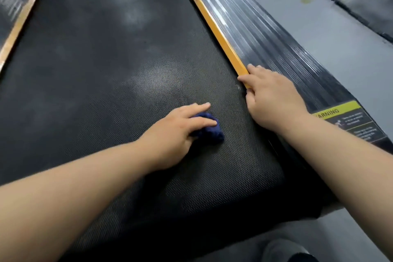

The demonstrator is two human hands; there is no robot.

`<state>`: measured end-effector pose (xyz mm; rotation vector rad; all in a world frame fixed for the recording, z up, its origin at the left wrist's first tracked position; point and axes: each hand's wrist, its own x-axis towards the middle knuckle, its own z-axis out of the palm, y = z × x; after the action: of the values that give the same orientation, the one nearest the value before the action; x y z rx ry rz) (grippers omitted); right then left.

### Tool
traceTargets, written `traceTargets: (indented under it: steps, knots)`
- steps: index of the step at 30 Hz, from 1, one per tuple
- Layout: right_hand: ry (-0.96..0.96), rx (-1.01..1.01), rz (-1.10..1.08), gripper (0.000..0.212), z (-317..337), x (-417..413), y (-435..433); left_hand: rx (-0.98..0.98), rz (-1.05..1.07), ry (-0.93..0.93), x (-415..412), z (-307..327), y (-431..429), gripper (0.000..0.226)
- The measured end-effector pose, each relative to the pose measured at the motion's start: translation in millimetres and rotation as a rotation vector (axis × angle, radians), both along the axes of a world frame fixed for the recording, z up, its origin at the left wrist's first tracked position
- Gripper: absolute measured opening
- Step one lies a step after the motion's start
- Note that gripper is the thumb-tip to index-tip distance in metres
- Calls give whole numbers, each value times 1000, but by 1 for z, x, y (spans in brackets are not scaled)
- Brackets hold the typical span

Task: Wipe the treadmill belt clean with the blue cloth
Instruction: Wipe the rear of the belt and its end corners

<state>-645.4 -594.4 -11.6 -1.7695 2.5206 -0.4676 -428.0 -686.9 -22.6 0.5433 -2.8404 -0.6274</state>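
Under the left hand [176, 127], a small wad of blue cloth [210, 128] sits bunched on the treadmill belt [106, 70], its soft, crumpled folds poking out past the fingertips on the thumb side. That hand lies spread and fairly flat: one finger stretches straight onto the bare belt beyond the cloth, a second lies along the top of the wad and presses it down (the remaining fingers are hidden beneath the hand). The belt is black rubber with a fine dotted grain, and pale, dusty smears cloud it ahead of the fingers. Just to the outside of the cloth, the right hand [274, 100] rests palm down on the belt's edge, fingers loosely extended and holding nothing; its fingertips touch the narrow yellow strip [212, 21] that runs straight away from them. Beyond that hand's knuckles lies the side rail [265, 34], dark, glossy and ribbed lengthwise. Near its wrist a warning label [348, 121] with a yellow-green header is stuck to the rail. Grey floor [319, 27] lies further out.
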Motion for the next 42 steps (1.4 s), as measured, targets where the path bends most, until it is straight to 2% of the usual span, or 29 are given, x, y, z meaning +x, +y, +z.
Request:
traceTargets:
  steps: [4, 6, 8, 10, 12, 15, 18, 20, 23, 27, 29, 33, 34, 36, 39, 42]
  knots:
    - [-19, 10, -19, 42, 1, 1, 1, 16, 323, -85, -59, 12, -49, 49]
    - [-55, 11, -29, 44, 2, 0, 0, 35, 407, -70, -73, 14, -50, 44]
    - [-72, 14, -30, 44, 2, -1, 0, 20, 372, -28, -65, 14, -29, 38]
    - [-77, 16, -29, 44, 2, -1, 1, -42, 225, 41, -44, 10, -6, 29]
    - [-80, 22, -27, 44, 4, -1, 1, -127, 69, 22, -32, 6, 1, 20]
    - [-88, 27, -21, 44, 4, 0, 1, -92, 123, 44, -42, 10, -26, 15]
    - [-91, 19, -22, 43, 3, -1, 2, 27, 263, 24, -58, 16, -52, 36]
    - [-93, 17, -21, 44, 3, -1, 1, 6, 267, 17, -61, 14, -51, 31]
    - [-91, 12, -27, 43, 2, -2, 1, -38, 85, 119, -50, 8, -14, 20]
    - [-65, 3, -23, 42, 1, -1, 0, -47, -109, 104, -32, 1, 14, 28]
    - [-51, 12, -20, 43, 1, 0, -1, -92, -87, 91, -49, 2, -8, 21]
    - [-68, 21, -25, 43, 1, 0, 2, -76, 261, 59, -98, 2, -60, 18]
    - [-72, 19, -25, 43, 2, -1, 2, -80, 293, 59, -103, 1, -57, 18]
    - [-78, 11, -24, 43, 2, -2, 1, -75, 248, 50, -95, 0, -36, 17]
    - [-113, 5, -33, 41, 3, -3, 0, -71, -13, 129, -55, 1, 8, 17]
    - [-113, -38, -68, 38, 8, -14, 1, -74, -180, 69, -47, 8, 2, 20]
